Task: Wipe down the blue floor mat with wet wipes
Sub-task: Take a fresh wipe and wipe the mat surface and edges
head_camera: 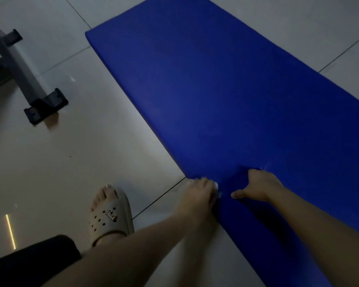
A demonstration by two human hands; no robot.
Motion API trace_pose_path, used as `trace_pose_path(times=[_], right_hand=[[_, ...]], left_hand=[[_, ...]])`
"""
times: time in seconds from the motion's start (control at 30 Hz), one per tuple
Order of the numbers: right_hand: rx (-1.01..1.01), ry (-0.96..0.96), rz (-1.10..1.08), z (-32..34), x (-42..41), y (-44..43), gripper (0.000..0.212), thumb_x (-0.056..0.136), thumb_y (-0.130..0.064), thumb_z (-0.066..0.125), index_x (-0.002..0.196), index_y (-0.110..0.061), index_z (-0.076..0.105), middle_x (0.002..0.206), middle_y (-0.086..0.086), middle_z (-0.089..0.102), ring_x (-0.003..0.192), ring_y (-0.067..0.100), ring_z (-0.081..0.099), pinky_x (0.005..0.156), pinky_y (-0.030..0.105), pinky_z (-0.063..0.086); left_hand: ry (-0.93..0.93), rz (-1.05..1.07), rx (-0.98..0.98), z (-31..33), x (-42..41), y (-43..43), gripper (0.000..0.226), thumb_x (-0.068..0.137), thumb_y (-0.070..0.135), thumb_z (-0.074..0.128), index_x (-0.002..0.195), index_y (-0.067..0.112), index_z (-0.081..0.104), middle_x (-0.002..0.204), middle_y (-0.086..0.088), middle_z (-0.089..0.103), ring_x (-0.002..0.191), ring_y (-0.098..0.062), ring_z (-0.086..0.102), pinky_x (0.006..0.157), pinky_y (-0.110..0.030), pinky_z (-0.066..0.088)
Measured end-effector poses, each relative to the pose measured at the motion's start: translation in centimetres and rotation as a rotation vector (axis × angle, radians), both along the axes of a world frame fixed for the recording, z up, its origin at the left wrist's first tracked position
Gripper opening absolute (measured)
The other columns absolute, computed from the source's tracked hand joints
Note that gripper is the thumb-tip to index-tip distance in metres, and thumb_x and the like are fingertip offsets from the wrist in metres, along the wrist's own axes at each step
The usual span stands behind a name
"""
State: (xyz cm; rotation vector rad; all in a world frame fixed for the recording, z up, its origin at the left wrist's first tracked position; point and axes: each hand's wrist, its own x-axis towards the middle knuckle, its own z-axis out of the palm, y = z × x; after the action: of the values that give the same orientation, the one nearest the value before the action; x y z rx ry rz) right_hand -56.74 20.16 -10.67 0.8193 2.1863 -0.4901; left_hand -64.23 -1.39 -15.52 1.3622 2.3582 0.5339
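Dim and blurry down here. At the bottom left a black garment (29,257) is cut off by the frame edge, and just above it there's a foot in a beige sandal (110,216) on the tiled floor (91,152). Both bare forearms reach in from the bottom edge.

The left hand (199,193) is at the near left edge of the blue mat (216,90). Its fingers are curled down over a wet wipe (217,188), and only pale scraps of it peek out beside the hand.

Just to the right, the right hand (261,186) has its thumb spread wide. Its fingers (255,175) dig into a crease, bunching the mat, and their tips are hidden in the fold.

The mat runs diagonally toward the upper right, cut off at the frame's edges. Far upper left there's a grey frame with black feet (19,63), only partly in view, and I can't tell what it is.
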Motion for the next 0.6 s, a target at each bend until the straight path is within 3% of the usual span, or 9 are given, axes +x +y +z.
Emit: trace_pose_path(times=[0.1,0.2,0.3,0.4,0.53,0.6], right_hand=[[0.003,-0.009,0.003,-0.2,-0.1,0.1,0.069,0.067,-0.076,0.075,0.096,-0.020,0.046,0.094,-0.002,0.053,0.085,0.015,0.054,0.072,0.031,0.049],[-0.009,-0.011,0.002,-0.4,-0.1,0.3,0.066,0.068,-0.075,0.075,0.088,-0.021,0.043,0.093,-0.002,0.053,0.082,0.015,0.053,0.070,0.031,0.047],[-0.070,-0.006,-0.003,-0.3,0.2,0.7,0.066,0.066,-0.074,0.077,0.087,-0.022,0.042,0.093,-0.002,0.051,0.079,0.013,0.050,0.063,0.028,0.041],[-0.124,-0.023,0.023,-0.3,0.7,1.2,0.074,0.056,-0.072,0.084,0.091,-0.023,0.042,0.099,0.000,0.050,0.083,0.014,0.050,0.063,0.028,0.042],[-0.052,-0.029,0.077,-0.7,0.9,0.9,0.082,0.053,-0.070,0.088,0.101,-0.020,0.043,0.105,0.002,0.048,0.088,0.016,0.051,0.073,0.032,0.051],[-0.033,-0.021,0.084,-0.7,0.7,0.7,0.084,0.051,-0.070,0.088,0.101,-0.020,0.044,0.102,0.001,0.049,0.087,0.016,0.051,0.071,0.031,0.050]], left_hand=[[0.085,-0.336,-0.035,0.0,-1.6,-0.7,0.023,0.102,0.034,0.047,0.115,0.018,0.058,0.114,-0.005,0.062,0.100,-0.022,0.058,0.087,-0.043,0.052],[0.231,-0.368,-0.101,1.0,-6.9,0.5,0.024,0.105,0.037,0.042,0.115,0.020,0.055,0.117,-0.006,0.057,0.105,-0.024,0.055,0.092,-0.042,0.047],[0.294,-0.002,-0.093,1.2,-13.8,1.1,0.025,0.106,0.041,0.040,0.115,0.022,0.054,0.116,-0.003,0.053,0.098,-0.017,0.050,0.090,-0.037,0.044],[0.305,0.383,-0.148,0.8,-18.6,1.6,0.026,0.105,0.037,0.045,0.112,0.014,0.057,0.113,-0.010,0.056,0.092,-0.022,0.054,0.081,-0.036,0.046],[0.150,0.674,-0.092,0.0,-15.4,3.3,0.023,0.105,0.035,0.048,0.116,0.018,0.056,0.114,-0.004,0.060,0.095,-0.019,0.058,0.084,-0.032,0.048],[0.073,0.698,-0.039,0.0,-11.6,3.7,0.021,0.105,0.040,0.046,0.108,0.022,0.056,0.105,0.003,0.058,0.087,-0.012,0.055,0.080,-0.028,0.046]])
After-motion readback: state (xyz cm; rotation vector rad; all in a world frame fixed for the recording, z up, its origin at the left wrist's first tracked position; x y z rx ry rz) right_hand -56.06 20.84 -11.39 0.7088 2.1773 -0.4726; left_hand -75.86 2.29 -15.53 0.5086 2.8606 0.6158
